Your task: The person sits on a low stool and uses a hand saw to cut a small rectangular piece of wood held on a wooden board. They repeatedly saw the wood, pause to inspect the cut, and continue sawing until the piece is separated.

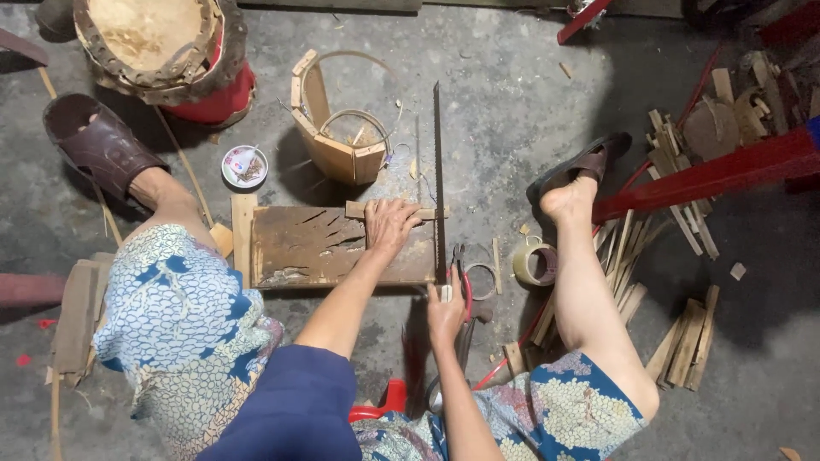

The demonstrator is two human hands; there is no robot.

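Note:
My left hand (390, 224) presses a short strip of light wood (359, 209) flat on a worn wooden block (307, 252) on the floor between my legs. My right hand (445, 309) grips the handle of a long thin hand saw (438, 171). The saw blade runs straight away from me along the block's right edge, crossing the right end of the strip. Both hands are closed on their things.
A small open wooden frame (335, 137) stands beyond the block, with a small bowl (244, 166) to its left and a drum-like round object (162, 43) behind. A tape roll (534, 263) and piles of wood offcuts (688, 341) lie to the right, near a red bar (717, 175).

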